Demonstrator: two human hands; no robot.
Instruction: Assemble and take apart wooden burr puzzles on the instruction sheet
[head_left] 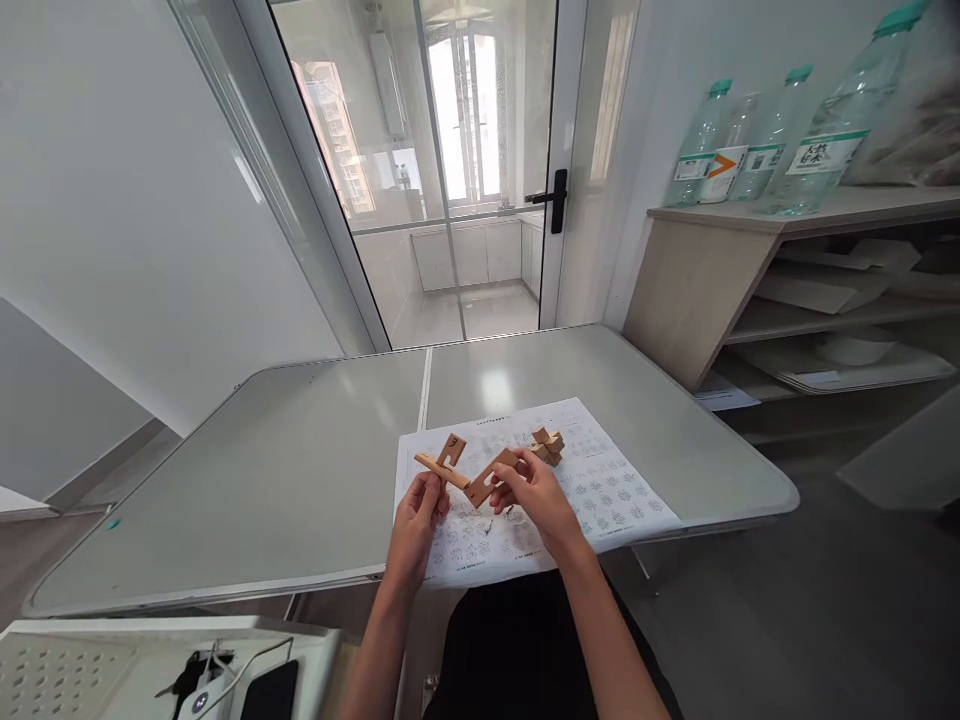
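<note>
My left hand (421,512) is closed on two joined wooden puzzle pieces (444,468), which cross each other. The upright one carries a dark mark and a notch. Between the fingers of my right hand (538,495) is a flat notched wooden puzzle piece (487,478), tilted, its lower left end at or close to the right end of the crossed pieces; I cannot tell if they touch. Behind my right hand, an assembled wooden burr puzzle (547,446) rests on a printed sheet (600,470) of small diagrams. Both hands are above this sheet.
The sheet lies on a grey-green table (315,480) with a seam. At right, a shelf unit (690,280) bears several plastic bottles (825,150). A white tray (300,650) at lower left holds a black phone (271,690), keys and a cable. A glass door (487,230) stands beyond.
</note>
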